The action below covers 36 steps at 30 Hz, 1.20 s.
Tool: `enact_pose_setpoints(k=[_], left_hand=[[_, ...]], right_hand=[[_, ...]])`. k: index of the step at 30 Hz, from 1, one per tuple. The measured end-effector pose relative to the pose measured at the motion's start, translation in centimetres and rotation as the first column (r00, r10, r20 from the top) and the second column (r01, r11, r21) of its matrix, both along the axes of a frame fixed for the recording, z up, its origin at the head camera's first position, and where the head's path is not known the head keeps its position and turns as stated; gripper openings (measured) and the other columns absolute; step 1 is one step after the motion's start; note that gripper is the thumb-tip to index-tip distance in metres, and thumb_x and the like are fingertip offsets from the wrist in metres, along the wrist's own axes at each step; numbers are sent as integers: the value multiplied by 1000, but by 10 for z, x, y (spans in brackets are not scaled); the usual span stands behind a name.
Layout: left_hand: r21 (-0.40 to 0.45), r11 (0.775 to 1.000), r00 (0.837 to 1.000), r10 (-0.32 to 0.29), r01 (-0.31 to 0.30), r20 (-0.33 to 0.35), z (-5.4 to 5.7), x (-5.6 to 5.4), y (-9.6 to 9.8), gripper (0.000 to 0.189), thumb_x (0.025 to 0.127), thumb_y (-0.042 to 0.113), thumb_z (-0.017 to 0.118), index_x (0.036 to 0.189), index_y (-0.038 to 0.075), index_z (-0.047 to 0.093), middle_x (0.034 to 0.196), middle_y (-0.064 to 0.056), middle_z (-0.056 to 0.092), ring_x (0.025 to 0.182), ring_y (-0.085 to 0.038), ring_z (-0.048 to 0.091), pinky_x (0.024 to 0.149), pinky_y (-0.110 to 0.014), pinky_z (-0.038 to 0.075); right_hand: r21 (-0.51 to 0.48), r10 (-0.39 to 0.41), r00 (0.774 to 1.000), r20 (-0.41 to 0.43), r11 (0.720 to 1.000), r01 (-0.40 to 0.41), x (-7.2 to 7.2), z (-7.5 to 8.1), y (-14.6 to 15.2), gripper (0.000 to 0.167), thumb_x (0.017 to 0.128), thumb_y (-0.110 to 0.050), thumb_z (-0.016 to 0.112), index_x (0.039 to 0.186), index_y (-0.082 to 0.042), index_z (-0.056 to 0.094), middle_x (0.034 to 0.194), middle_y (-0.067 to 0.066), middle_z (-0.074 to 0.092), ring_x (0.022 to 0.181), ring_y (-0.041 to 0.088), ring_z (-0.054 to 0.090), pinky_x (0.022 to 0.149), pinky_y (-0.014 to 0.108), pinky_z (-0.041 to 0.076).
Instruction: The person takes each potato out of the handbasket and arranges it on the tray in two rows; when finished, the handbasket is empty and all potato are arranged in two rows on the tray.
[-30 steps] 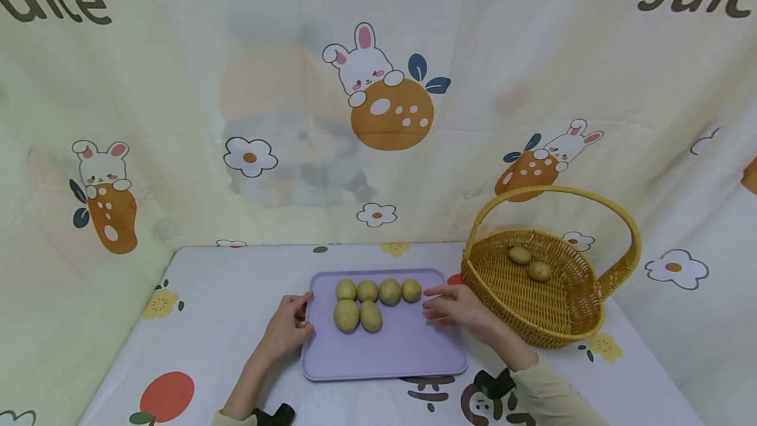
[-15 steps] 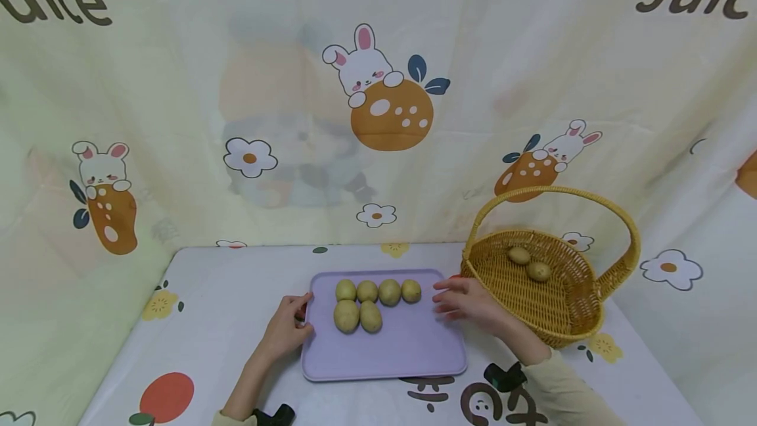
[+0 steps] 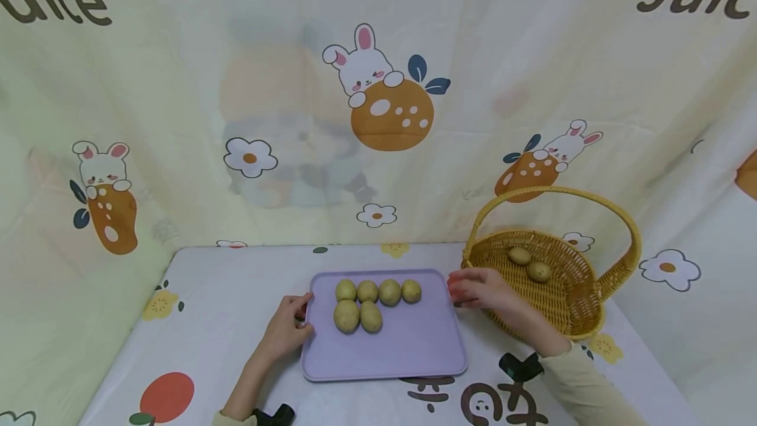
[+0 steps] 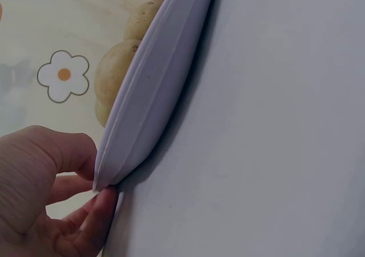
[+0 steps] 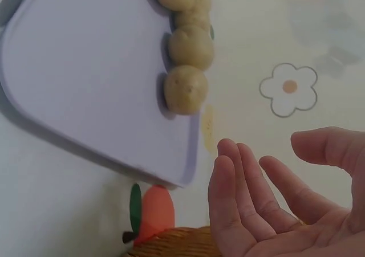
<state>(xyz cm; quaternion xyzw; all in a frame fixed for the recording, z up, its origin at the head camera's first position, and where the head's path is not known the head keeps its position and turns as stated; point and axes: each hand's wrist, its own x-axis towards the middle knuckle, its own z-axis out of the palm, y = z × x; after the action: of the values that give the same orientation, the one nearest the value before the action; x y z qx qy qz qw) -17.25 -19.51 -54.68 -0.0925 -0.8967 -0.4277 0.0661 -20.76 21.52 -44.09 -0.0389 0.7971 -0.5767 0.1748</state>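
A lilac tray (image 3: 414,347) lies on the table with several potatoes (image 3: 389,292) in two rows towards its back left. My left hand (image 3: 286,327) is at the tray's left edge. In the left wrist view, its thumb and fingers (image 4: 102,211) pinch the tray rim (image 4: 142,92). Between the tray and a wicker basket (image 3: 568,307) hovers my right hand (image 3: 487,291), holding nothing. Its fingers (image 5: 245,205) are loosely extended and apart from the thumb in the right wrist view. Two potatoes (image 3: 539,271) sit inside the basket.
The basket's tall arched handle (image 3: 621,222) rises at the right of the table. A printed white cloth (image 3: 230,307) covers the tabletop, and a patterned curtain (image 3: 177,104) hangs right behind it.
My right hand has moved right, from over the tray's right side to beside the basket. The left hand, tray and potatoes have stayed in place.
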Motion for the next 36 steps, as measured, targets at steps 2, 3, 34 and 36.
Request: enact_pose_setpoints(k=[2, 3, 34, 36], left_hand=[[1, 1000, 1000, -1, 1, -1, 0, 0, -1, 63, 68, -4, 67, 130, -6, 58, 106, -15, 52, 81, -18, 57, 68, -24, 50], [-2, 1000, 1000, 0, 0, -1, 0, 0, -1, 63, 68, -4, 67, 130, -7, 58, 107, -15, 52, 81, -17, 57, 68, -24, 50], [8, 1000, 1000, -9, 9, -10, 0, 0, -1, 63, 69, -4, 66, 131, -8, 57, 107, -17, 53, 79, -16, 57, 67, -23, 50], [3, 1000, 1000, -12, 12, -15, 0, 0, -1, 63, 69, -4, 65, 131, -8, 57, 107, -16, 53, 81, -16, 57, 67, -23, 50]], right_hand=[[4, -16, 1000, 11, 1000, 16, -1, 2, 3, 42, 97, -13, 58, 131, 11, 54, 107, 20, 69, 91, 27, 69, 77, 36, 57], [5, -23, 1000, 16, 1000, 23, -1, 3, 4, 42, 96, -14, 59, 131, 11, 54, 108, 21, 69, 91, 27, 69, 77, 35, 57], [39, -81, 997, -9, 996, 81, -18, 15, 85, 52, 103, -20, 48, 142, 14, 37, 126, 21, 61, 110, 28, 64, 90, 40, 53], [43, -93, 996, 2, 995, 93, -20, 11, 92, 52, 104, -19, 45, 143, 15, 35, 126, 21, 61, 108, 26, 65, 89, 38, 54]])
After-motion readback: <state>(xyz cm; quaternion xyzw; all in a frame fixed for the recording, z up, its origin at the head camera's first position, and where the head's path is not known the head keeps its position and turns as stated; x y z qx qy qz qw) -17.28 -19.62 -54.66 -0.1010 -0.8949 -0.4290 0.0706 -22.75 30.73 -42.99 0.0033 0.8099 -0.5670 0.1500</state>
